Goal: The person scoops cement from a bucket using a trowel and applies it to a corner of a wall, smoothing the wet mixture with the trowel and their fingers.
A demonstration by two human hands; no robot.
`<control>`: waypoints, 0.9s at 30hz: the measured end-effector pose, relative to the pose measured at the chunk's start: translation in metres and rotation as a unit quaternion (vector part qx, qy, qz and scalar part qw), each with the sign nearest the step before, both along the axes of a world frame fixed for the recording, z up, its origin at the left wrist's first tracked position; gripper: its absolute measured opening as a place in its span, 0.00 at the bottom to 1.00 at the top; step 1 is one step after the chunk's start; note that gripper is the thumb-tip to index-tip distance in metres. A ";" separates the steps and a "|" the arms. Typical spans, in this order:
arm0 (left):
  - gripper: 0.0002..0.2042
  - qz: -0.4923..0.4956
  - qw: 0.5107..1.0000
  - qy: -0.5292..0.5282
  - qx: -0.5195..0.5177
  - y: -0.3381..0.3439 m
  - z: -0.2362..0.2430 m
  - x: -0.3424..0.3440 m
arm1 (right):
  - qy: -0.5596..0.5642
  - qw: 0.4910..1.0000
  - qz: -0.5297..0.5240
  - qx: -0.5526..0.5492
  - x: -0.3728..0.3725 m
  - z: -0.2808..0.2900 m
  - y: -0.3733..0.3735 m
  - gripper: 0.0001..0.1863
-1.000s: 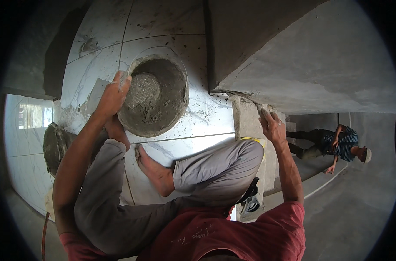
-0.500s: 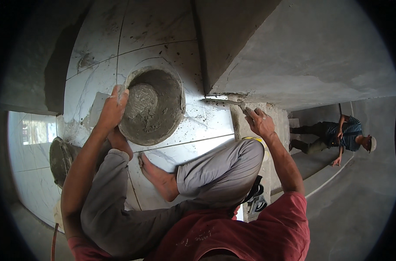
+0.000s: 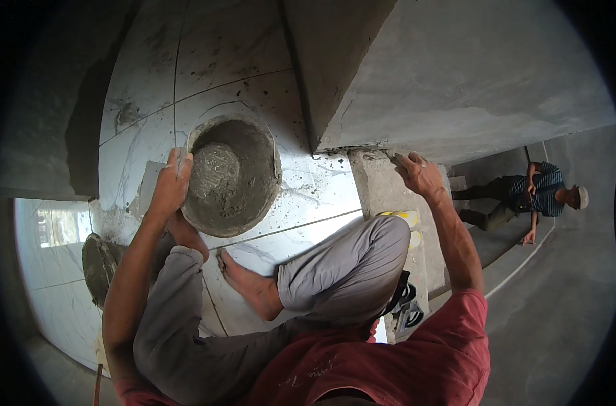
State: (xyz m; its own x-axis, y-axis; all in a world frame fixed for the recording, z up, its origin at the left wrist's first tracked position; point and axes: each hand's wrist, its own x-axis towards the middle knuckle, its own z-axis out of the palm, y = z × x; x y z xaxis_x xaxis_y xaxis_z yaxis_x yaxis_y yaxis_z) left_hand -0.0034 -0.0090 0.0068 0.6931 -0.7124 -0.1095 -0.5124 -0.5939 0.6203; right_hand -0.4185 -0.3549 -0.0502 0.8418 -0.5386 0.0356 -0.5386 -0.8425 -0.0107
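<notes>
A mortar-smeared bucket (image 3: 266, 203) stands on the tiled floor before me, its mouth facing up, wet grey mortar inside. My left hand (image 3: 170, 186) is closed at its left rim; what the fingers wrap is partly hidden. A flat grey patch or plate (image 3: 148, 181) shows just beyond that hand; I cannot tell which. Farther right, my right hand (image 3: 419, 174) is closed on a trowel (image 3: 362, 148), whose thin blade lies along the lower edge of the grey wall, above a rough concrete ledge (image 3: 372, 186).
A second mortar-stained bucket (image 3: 100, 267) stands at left. Mortar crumbs dot the white tiles (image 3: 308, 186). A plastered wall (image 3: 470, 88) rises at right. Another person (image 3: 545, 191) is at far right. Dark sandals (image 3: 408, 308) lie beside my knee.
The trowel blade has moved up against the wall's lower edge, with my right hand going slightly right and upward. My left hand keeps its place at the bucket's rim. The view has shifted slightly.
</notes>
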 end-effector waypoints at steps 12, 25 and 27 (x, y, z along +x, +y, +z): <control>0.33 0.009 1.000 -0.017 0.017 -0.017 0.002 0.005 | -0.137 0.959 -0.003 0.248 0.019 0.048 0.090 0.19; 0.32 0.117 0.992 0.032 0.047 -0.009 -0.003 0.041 | -0.078 0.946 0.113 0.292 0.056 0.020 0.240 0.27; 0.32 0.140 0.988 0.050 0.030 -0.006 -0.002 0.042 | -0.076 0.947 0.122 0.287 0.036 0.034 0.231 0.28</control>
